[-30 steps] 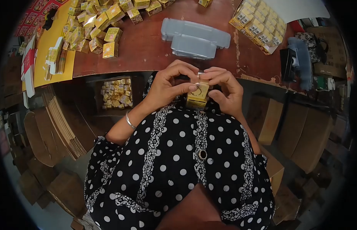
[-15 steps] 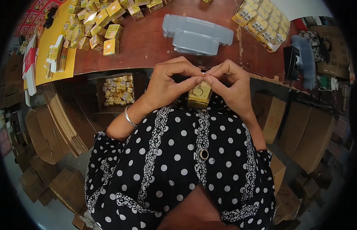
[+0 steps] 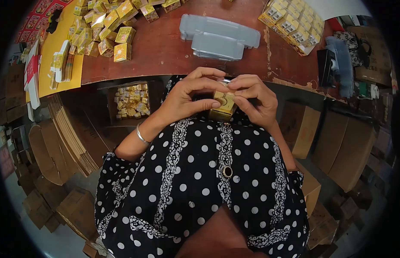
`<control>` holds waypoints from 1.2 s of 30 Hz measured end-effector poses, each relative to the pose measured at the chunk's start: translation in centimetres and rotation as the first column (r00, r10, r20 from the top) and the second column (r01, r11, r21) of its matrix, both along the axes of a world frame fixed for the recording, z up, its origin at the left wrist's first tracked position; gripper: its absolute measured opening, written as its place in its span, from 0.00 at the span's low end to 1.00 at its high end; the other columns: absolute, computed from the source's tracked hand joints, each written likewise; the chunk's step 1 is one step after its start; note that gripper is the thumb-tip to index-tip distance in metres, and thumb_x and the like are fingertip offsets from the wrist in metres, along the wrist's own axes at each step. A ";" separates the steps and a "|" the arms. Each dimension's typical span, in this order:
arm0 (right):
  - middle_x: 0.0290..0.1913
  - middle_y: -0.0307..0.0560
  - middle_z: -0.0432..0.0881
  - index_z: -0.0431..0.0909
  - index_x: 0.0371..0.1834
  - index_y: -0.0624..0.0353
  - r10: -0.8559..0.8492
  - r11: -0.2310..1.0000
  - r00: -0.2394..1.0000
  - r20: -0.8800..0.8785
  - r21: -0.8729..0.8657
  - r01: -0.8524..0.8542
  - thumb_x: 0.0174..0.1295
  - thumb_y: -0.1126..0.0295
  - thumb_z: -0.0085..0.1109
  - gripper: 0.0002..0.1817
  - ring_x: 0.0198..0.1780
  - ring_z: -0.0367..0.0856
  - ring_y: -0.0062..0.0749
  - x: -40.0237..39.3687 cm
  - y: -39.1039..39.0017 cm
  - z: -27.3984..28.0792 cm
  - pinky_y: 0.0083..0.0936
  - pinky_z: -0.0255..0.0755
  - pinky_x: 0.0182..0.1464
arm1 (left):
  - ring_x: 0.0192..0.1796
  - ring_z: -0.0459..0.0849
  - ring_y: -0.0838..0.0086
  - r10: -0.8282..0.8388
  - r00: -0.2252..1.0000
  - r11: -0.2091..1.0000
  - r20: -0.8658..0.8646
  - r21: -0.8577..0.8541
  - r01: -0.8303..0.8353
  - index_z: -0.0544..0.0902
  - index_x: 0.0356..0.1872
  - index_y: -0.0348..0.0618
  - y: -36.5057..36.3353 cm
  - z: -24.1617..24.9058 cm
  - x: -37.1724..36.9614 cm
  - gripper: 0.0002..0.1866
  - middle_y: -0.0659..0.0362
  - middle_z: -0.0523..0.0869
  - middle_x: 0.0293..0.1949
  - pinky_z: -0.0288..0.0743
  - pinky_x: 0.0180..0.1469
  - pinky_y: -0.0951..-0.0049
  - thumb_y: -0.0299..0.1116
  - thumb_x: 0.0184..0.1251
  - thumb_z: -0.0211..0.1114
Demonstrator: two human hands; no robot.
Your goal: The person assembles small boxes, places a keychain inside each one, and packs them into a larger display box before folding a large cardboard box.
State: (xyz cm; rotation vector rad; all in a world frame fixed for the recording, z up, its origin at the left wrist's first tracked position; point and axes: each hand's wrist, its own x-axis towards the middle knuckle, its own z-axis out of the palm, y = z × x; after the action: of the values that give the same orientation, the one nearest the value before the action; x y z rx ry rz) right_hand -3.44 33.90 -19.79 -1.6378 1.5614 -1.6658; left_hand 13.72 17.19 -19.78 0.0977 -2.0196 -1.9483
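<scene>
Just off the table's front edge, my left hand [image 3: 192, 95] and my right hand [image 3: 256, 98] meet around a small yellow-gold box [image 3: 222, 107]. The left thumb lies against the box's left side, with the fingers curled over its far end. My right hand has its thumb and bent fingers at the right side and top. A dark ring-shaped mark or loop shows on the box's upper face. Something small and shiny [image 3: 226, 80] sits between the fingertips at the far end; it is too small to make out.
On the red-brown table [image 3: 157, 60] are a pile of yellow boxes [image 3: 106, 32], clear plastic trays [image 3: 218, 45] and a filled display carton [image 3: 292, 26]. Below the edge stand a carton of small gold pieces [image 3: 132, 101] and flattened cardboard [image 3: 73, 133].
My fingertips have parted from their pinch above the box. Both hands have come down around its sides, and the left fingers now reach across its far end.
</scene>
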 end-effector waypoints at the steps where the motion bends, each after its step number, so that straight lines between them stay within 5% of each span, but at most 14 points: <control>1: 0.48 0.49 0.87 0.84 0.41 0.64 -0.004 1.000 1.000 -0.004 -0.001 0.003 0.60 0.80 0.70 0.08 0.53 0.85 0.38 0.1 0.2 -0.4 0.32 0.78 0.57 | 0.62 0.82 0.68 -0.030 0.999 0.999 0.014 0.043 0.030 0.87 0.54 0.40 0.1 -0.1 0.0 0.16 0.53 0.78 0.64 0.79 0.62 0.68 0.23 0.65 0.73; 4: 0.53 0.52 0.85 0.83 0.48 0.66 -0.009 0.997 0.992 0.124 0.080 -0.001 0.65 0.76 0.67 0.10 0.56 0.83 0.38 -0.1 1.2 0.2 0.33 0.76 0.60 | 0.63 0.81 0.70 -0.066 0.994 0.932 0.092 0.362 0.028 0.86 0.56 0.39 0.8 0.2 -0.3 0.17 0.54 0.75 0.67 0.78 0.64 0.69 0.20 0.67 0.70; 5: 0.55 0.55 0.84 0.82 0.51 0.68 -0.028 0.989 0.990 0.141 0.149 0.007 0.68 0.75 0.65 0.12 0.58 0.82 0.36 -0.3 1.9 1.4 0.35 0.75 0.62 | 0.64 0.80 0.71 -0.059 0.994 0.936 0.097 0.352 0.021 0.85 0.54 0.37 0.7 0.5 -0.6 0.15 0.53 0.73 0.68 0.78 0.65 0.70 0.18 0.68 0.68; 7: 0.55 0.51 0.84 0.81 0.54 0.67 -0.380 0.922 0.906 0.186 0.149 0.356 0.71 0.71 0.62 0.13 0.56 0.82 0.32 -2.6 3.8 2.5 0.30 0.79 0.57 | 0.64 0.80 0.69 -0.036 0.998 0.938 0.060 0.347 0.013 0.84 0.53 0.36 0.8 0.5 -1.5 0.14 0.52 0.73 0.68 0.77 0.65 0.69 0.17 0.68 0.67; 9: 0.50 0.45 0.86 0.82 0.52 0.65 -0.721 0.679 0.622 0.306 0.132 0.722 0.73 0.68 0.61 0.12 0.49 0.83 0.27 -8.4 7.2 3.4 0.25 0.82 0.48 | 0.64 0.80 0.69 -0.005 1.000 0.963 -0.016 0.271 0.009 0.84 0.53 0.37 0.5 0.6 -2.5 0.14 0.51 0.73 0.69 0.77 0.65 0.69 0.16 0.67 0.67; 12: 0.42 0.39 0.86 0.85 0.47 0.63 -0.920 0.345 0.304 0.249 0.139 0.928 0.72 0.66 0.63 0.10 0.43 0.82 0.20 -18.2 15.3 2.4 0.19 0.78 0.42 | 0.59 0.80 0.73 0.044 0.998 0.978 -0.033 0.208 -0.036 0.84 0.51 0.38 -0.1 0.7 -3.9 0.14 0.52 0.74 0.68 0.76 0.59 0.73 0.17 0.67 0.69; 14: 0.40 0.38 0.86 0.86 0.45 0.63 -0.960 0.262 0.237 0.150 0.181 0.948 0.72 0.65 0.64 0.11 0.41 0.82 0.20 -23.3 19.6 0.4 0.20 0.77 0.41 | 0.57 0.81 0.75 0.024 0.999 0.976 -0.037 0.216 -0.015 0.84 0.51 0.38 -0.1 0.7 -4.8 0.13 0.52 0.75 0.68 0.76 0.58 0.74 0.17 0.66 0.69; 17: 0.35 0.37 0.87 0.86 0.42 0.67 -0.931 0.321 0.362 -0.039 0.378 0.868 0.68 0.63 0.67 0.14 0.39 0.80 0.19 -28.1 22.3 -2.1 0.23 0.75 0.42 | 0.52 0.82 0.78 0.004 1.000 0.974 0.004 0.228 -0.004 0.84 0.50 0.37 0.3 0.8 -5.6 0.13 0.53 0.75 0.67 0.78 0.54 0.75 0.17 0.66 0.69; 19: 0.34 0.36 0.86 0.87 0.41 0.65 -0.884 0.413 0.468 0.007 0.482 0.773 0.67 0.65 0.66 0.12 0.36 0.80 0.19 -29.9 22.9 -3.4 0.23 0.75 0.40 | 0.54 0.83 0.75 -0.013 1.000 0.973 -0.025 0.232 0.018 0.84 0.49 0.36 0.9 1.5 -6.2 0.12 0.53 0.75 0.67 0.80 0.57 0.74 0.16 0.66 0.69; 20: 0.31 0.36 0.84 0.86 0.42 0.60 -0.866 0.422 0.500 -0.006 0.528 0.737 0.69 0.64 0.65 0.10 0.28 0.82 0.22 -29.8 22.4 -2.9 0.24 0.78 0.29 | 0.56 0.83 0.74 -0.027 0.999 0.974 0.018 0.225 0.022 0.84 0.49 0.35 0.8 1.6 -6.0 0.12 0.53 0.74 0.67 0.80 0.58 0.73 0.15 0.65 0.69; 23: 0.28 0.33 0.82 0.84 0.35 0.58 -0.815 0.496 0.579 0.019 0.538 0.682 0.66 0.67 0.69 0.07 0.27 0.79 0.18 -30.8 22.0 -3.5 0.22 0.73 0.27 | 0.60 0.83 0.71 -0.041 0.996 0.974 0.083 0.224 0.021 0.84 0.48 0.34 0.6 1.8 -6.0 0.12 0.53 0.74 0.67 0.80 0.61 0.71 0.15 0.65 0.69; 28: 0.25 0.38 0.80 0.84 0.33 0.59 -0.874 0.384 0.483 0.049 0.680 0.625 0.64 0.65 0.71 0.09 0.21 0.78 0.26 -30.3 20.6 -1.9 0.29 0.74 0.23 | 0.62 0.83 0.67 -0.053 0.998 0.977 -0.027 0.207 0.057 0.84 0.49 0.35 0.5 2.1 -6.8 0.13 0.52 0.74 0.66 0.82 0.62 0.67 0.16 0.64 0.70; 33: 0.51 0.52 0.85 0.84 0.40 0.63 -0.901 0.343 0.422 0.102 0.762 0.549 0.67 0.67 0.70 0.10 0.54 0.85 0.41 -30.1 19.7 -0.4 0.44 0.88 0.46 | 0.62 0.83 0.65 -0.071 0.994 0.966 -0.088 0.243 0.091 0.84 0.50 0.35 0.6 1.9 -7.7 0.13 0.50 0.75 0.66 0.84 0.62 0.64 0.18 0.66 0.71; 36: 0.54 0.53 0.83 0.84 0.44 0.65 -0.883 0.439 0.405 0.238 0.726 0.530 0.67 0.69 0.69 0.10 0.58 0.83 0.44 -30.9 20.0 -1.7 0.46 0.90 0.46 | 0.61 0.83 0.66 -0.081 0.986 0.968 -0.144 0.223 0.113 0.84 0.50 0.35 0.5 2.8 -7.9 0.13 0.51 0.75 0.66 0.84 0.62 0.65 0.17 0.65 0.71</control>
State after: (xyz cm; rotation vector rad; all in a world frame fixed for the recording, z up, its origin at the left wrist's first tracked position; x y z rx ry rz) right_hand -34.36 53.87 -21.53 0.0576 2.2439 -1.5613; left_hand 5.79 17.72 -17.03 -0.0779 -1.7380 -2.1821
